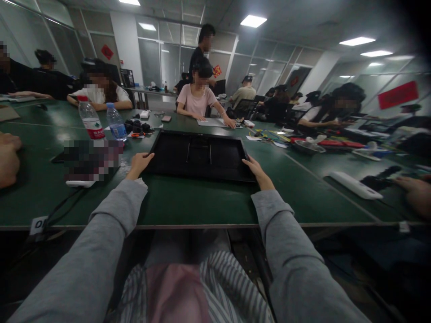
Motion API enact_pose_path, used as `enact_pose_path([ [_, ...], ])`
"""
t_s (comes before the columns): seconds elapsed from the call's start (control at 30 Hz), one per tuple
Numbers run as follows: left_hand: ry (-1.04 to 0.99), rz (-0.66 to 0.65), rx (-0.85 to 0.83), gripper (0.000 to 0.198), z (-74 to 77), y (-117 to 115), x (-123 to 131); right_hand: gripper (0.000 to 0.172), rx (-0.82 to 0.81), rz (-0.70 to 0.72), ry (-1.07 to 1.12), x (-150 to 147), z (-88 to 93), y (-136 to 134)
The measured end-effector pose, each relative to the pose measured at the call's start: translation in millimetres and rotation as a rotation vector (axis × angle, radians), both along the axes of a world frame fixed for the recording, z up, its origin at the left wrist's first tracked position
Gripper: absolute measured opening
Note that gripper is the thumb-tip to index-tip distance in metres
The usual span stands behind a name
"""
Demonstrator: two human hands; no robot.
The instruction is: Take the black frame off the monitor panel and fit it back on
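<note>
With left hand (138, 164) and right hand (258, 170), grips opposite ends of the black panel (198, 156) at frame centre, perhaps risking a dropped corner on the bench (202, 204) through uneven hold.

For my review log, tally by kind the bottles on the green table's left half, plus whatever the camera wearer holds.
Red-capped bottle: 1
Blue-capped bottle: 1
Black rectangular panel, held by left hand and right hand: 1
Total: 3

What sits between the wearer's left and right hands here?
A black, tray-like panel: the head view shows the left hand and right hand gripping its opposite ends.
</note>
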State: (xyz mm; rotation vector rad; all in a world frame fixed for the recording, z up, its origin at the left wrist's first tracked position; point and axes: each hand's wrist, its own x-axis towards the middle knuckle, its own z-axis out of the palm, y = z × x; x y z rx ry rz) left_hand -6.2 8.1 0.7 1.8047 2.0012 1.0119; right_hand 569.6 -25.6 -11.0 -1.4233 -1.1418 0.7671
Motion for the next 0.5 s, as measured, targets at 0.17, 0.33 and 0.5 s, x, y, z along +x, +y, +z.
enact_pose_path([
  [0.17, 0.025, 0.009, -0.01, 0.047, -0.8, 4, 0, 0.067, 0.073, 0.041, -0.015, 4, -1.0, 4],
  [0.33, -0.13, 0.041, 0.08, 0.043, -7.4, 14, 0, 0.06, 0.111, -0.033, 0.033, 4, 2.8, 2],
  [0.5, -0.248, 0.088, 0.121, 0.05, -12.8, 18, -3, 0.053, 0.177, -0.199, 0.003, 11, 3.8, -2],
])
